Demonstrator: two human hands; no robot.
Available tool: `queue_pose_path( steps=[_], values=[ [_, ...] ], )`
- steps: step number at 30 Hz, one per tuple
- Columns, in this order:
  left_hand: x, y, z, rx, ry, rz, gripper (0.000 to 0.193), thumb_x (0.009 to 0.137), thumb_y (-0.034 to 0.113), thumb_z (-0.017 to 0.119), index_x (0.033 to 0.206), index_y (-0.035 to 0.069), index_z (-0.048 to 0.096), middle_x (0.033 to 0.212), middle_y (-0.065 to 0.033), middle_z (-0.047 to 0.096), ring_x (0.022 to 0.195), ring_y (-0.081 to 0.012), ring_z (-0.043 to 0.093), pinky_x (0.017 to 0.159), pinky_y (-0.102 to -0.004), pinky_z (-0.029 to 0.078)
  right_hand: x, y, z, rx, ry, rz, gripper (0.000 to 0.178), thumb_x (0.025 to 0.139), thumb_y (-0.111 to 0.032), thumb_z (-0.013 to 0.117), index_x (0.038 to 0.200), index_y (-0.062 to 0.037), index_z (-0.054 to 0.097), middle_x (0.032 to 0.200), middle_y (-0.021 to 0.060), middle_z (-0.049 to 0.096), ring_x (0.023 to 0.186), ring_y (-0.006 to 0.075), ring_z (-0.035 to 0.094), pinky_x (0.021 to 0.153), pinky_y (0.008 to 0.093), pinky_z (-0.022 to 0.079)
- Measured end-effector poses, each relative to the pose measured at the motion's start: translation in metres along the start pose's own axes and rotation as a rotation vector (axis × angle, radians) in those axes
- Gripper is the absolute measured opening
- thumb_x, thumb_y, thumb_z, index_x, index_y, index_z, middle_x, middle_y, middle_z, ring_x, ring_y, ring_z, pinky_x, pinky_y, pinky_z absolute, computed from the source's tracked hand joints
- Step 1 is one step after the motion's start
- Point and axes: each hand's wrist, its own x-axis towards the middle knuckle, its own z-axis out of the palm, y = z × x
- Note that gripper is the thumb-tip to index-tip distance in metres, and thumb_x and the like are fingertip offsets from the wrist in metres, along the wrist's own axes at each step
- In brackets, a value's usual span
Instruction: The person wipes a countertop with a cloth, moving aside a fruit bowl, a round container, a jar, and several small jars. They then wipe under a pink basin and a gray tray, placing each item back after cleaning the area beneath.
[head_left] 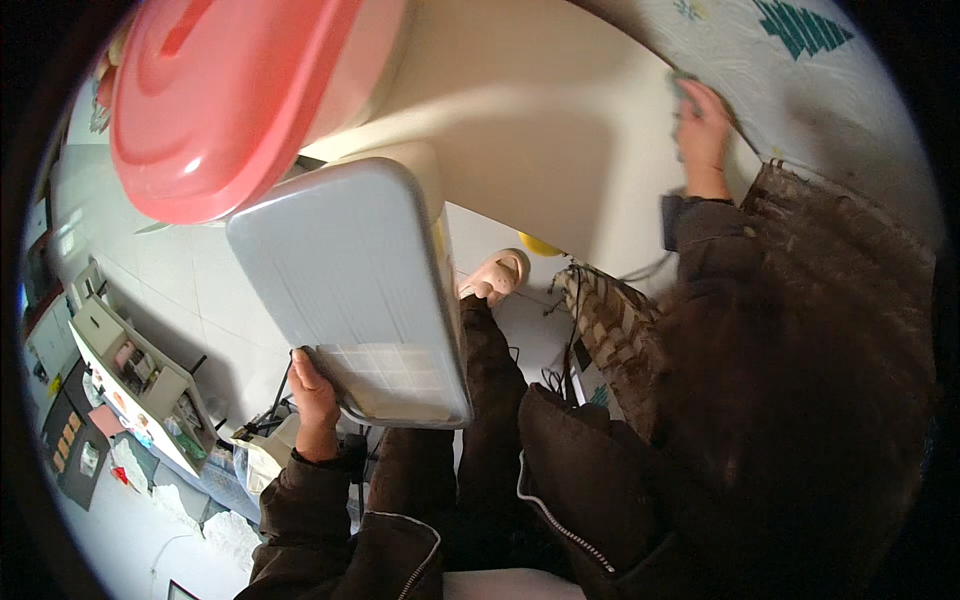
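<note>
My left hand grips the lower left corner of a storage box with a grey lid. The box is tilted, its far end close to the cream tabletop. Only the thumb side of that hand shows; the other fingers are behind the box. At the far right of the tabletop, by the wall, is my right hand. Its fingers are curled over a small greyish-green thing, blurred and too covered to name. Next to the grey lid stands a larger tub with a pink lid.
Brown patterned fabric hangs at the table's near edge. Below are a tiled floor, my slippered foot and a yellow round thing. A white open shelf unit with small items stands at left. A wall with a green tree pattern borders the table.
</note>
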Motion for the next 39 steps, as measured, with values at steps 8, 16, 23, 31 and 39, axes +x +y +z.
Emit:
queue_pose_path(
  steps=[8, 16, 23, 31, 39],
  values=[
    [0.006, 0.005, -0.006, 0.123, 0.055, -0.047, 0.051, 0.097, 0.051, 0.035, 0.094, 0.002, 0.052, 0.084, -0.0032, 0.053, 0.077, -0.015, 0.048, 0.068, -0.0297, 0.042, -0.199, -0.066, 0.019, 0.194, -0.553, -0.349, 0.032, 0.066, 0.008, 0.055, 0.088, -0.0108, 0.069, 0.1, 0.0072, 0.064, 0.101, 0.0279, 0.058, 0.09, 0.0418, 0.044],
    [-0.005, 0.015, 0.004, -0.056, -0.007, -0.028, 0.057, 0.096, 0.054, 0.033, 0.093, 0.001, 0.053, 0.079, -0.0034, 0.055, 0.069, -0.0147, 0.051, 0.061, -0.0283, 0.044, 0.004, -0.001, 0.001, 0.051, 0.054, 0.165, 0.025, 0.081, 0.002, 0.055, 0.1, -0.0087, 0.068, 0.096, 0.01, 0.067, 0.086, 0.023, 0.064, 0.074, 0.0315, 0.05],
    [-0.006, 0.026, 0.007, 0.044, 0.019, -0.051, 0.057, 0.095, 0.056, 0.035, 0.092, 0.002, 0.053, 0.08, -0.0033, 0.055, 0.07, -0.015, 0.051, 0.063, -0.0287, 0.044, -0.159, -0.062, 0.049, 0.141, -0.558, -0.398, 0.027, 0.063, 0.002, 0.064, 0.085, -0.0122, 0.068, 0.098, 0.0043, 0.065, 0.098, 0.0268, 0.057, 0.087, 0.0407, 0.044],
    [-0.001, 0.015, -0.002, -0.009, -0.015, -0.071, 0.059, 0.095, 0.056, 0.036, 0.101, 0.0, 0.053, 0.091, -0.0063, 0.056, 0.083, -0.0172, 0.053, 0.073, -0.0314, 0.046, -0.039, 0.021, -0.078, 0.149, -0.13, 0.481, 0.027, 0.088, -0.001, 0.052, 0.11, -0.0082, 0.065, 0.113, 0.0085, 0.063, 0.097, 0.0179, 0.06, 0.081, 0.0317, 0.05],
    [0.0, 0.017, -0.003, -0.027, 0.013, -0.089, 0.056, 0.095, 0.054, 0.036, 0.099, 0.001, 0.051, 0.089, -0.006, 0.054, 0.082, -0.0179, 0.052, 0.074, -0.033, 0.046, -0.179, -0.029, -0.013, 0.171, -0.68, -0.051, 0.024, 0.078, 0.005, 0.048, 0.085, -0.0064, 0.067, 0.095, 0.0094, 0.066, 0.09, 0.0258, 0.061, 0.083, 0.0394, 0.048]
  ],
)
